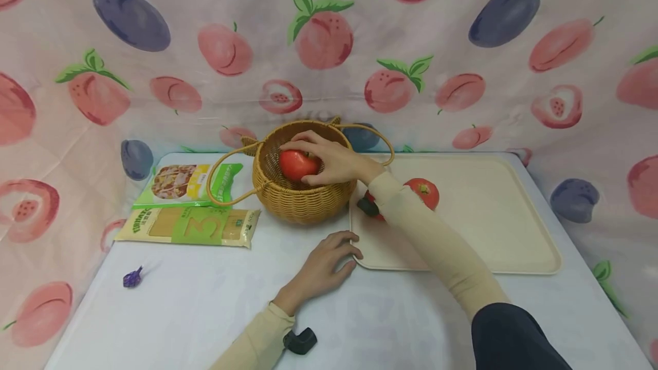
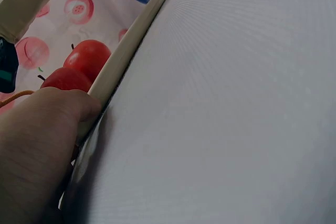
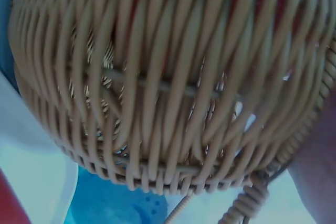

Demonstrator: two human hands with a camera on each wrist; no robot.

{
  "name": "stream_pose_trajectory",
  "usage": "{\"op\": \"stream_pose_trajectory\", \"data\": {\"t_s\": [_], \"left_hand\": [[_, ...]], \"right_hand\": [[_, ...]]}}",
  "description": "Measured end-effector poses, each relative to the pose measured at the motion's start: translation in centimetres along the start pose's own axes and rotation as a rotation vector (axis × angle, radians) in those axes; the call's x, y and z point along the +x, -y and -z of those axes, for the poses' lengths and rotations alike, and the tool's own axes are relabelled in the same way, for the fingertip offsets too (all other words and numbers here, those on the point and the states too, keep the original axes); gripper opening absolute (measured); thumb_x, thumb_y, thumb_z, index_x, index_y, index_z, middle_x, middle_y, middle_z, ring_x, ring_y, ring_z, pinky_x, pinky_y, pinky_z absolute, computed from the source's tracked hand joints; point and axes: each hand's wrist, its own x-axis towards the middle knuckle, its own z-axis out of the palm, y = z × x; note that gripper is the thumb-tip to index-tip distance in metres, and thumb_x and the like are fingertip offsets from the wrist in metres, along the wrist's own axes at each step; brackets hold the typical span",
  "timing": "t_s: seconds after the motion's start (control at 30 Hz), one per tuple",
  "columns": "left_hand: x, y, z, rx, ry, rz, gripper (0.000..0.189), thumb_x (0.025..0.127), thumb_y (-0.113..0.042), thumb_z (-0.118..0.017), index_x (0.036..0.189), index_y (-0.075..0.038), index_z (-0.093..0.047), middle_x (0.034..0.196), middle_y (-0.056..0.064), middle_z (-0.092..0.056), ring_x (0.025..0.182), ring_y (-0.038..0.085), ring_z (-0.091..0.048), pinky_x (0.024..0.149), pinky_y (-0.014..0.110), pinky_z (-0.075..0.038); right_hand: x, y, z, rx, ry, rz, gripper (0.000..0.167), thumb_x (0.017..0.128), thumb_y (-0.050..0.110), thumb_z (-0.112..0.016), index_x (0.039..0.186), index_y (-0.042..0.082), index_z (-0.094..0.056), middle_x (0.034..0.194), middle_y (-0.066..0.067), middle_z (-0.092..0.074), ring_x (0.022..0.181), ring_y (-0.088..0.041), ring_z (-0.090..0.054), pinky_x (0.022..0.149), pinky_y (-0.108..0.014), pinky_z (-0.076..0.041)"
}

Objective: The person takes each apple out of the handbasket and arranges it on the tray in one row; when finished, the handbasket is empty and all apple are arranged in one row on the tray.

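Observation:
A red apple [image 1: 297, 165] is at the mouth of the wicker basket [image 1: 303, 205], partly inside it. My right hand [image 1: 333, 160] grips it from above, fingers over its top and thumb at its near side. Only the basket's woven wall [image 3: 157, 87] fills most of the right wrist view, with red showing through the gaps. My left hand [image 1: 321, 264] lies on the table, fingertips at the left edge of the beige tray [image 1: 493, 216]. Two more red apples, one [image 2: 88, 59] behind the other [image 2: 65, 80], sit on the tray, partly covered by my right forearm in the head view.
Left of the basket lie a green-and-white food packet [image 1: 180, 183] and a pack of noodles [image 1: 192, 226]. One looped basket handle [image 1: 218, 171] overhangs the green packet; the other reaches toward the tray. A small purple object [image 1: 132, 277] lies at the front left.

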Motion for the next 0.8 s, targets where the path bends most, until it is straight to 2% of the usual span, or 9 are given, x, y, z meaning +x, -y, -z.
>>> {"op": "stream_pose_trajectory", "data": {"t_s": [0.17, 0.3, 0.6, 0.8], "left_hand": [[0.1, 0.1, -0.1, 0.007, -0.011, -0.016, 0.013, 0.091, -0.022, -0.059, 0.103, -0.027, -0.064, 0.131, -0.003, -0.052, 0.126, 0.015, -0.046, 0.101, 0.039, -0.042], [0.1, 0.2, -0.3, -0.002, -0.003, 0.003, 0.013, 0.092, -0.023, -0.059, 0.102, -0.028, -0.064, 0.131, -0.004, -0.052, 0.128, 0.013, -0.044, 0.102, 0.038, -0.041], [0.1, 0.2, -0.3, -0.006, 0.009, 0.016, 0.013, 0.092, -0.024, -0.059, 0.103, -0.029, -0.064, 0.132, -0.005, -0.051, 0.129, 0.012, -0.043, 0.104, 0.038, -0.040], [0.1, 0.0, -0.2, -0.014, 0.010, 0.022, 0.013, 0.092, -0.024, -0.059, 0.103, -0.028, -0.064, 0.132, -0.005, -0.051, 0.129, 0.013, -0.043, 0.104, 0.038, -0.040]], "right_hand": [[-1.1, -0.3, 0.4, 0.018, -0.112, -0.003, 0.066, 0.081, 0.041, -0.067, 0.139, 0.042, -0.037, 0.144, 0.007, -0.030, 0.122, -0.017, -0.046, 0.097, -0.041, -0.047], [-2.0, -0.7, 0.6, 0.036, -0.149, -0.015, 0.066, 0.081, 0.039, -0.069, 0.139, 0.042, -0.037, 0.145, 0.008, -0.029, 0.126, -0.017, -0.041, 0.097, -0.042, -0.046], [-4.1, -0.8, 1.4, 0.106, -0.228, -0.024, 0.069, 0.081, 0.037, -0.070, 0.141, 0.039, -0.036, 0.147, 0.005, -0.028, 0.124, -0.019, -0.046, 0.095, -0.047, -0.048], [-5.2, -1.0, 1.7, 0.131, -0.307, 0.005, 0.069, 0.081, 0.036, -0.071, 0.142, 0.035, -0.037, 0.147, 0.006, -0.029, 0.124, -0.016, -0.044, 0.090, -0.040, -0.052]]}}
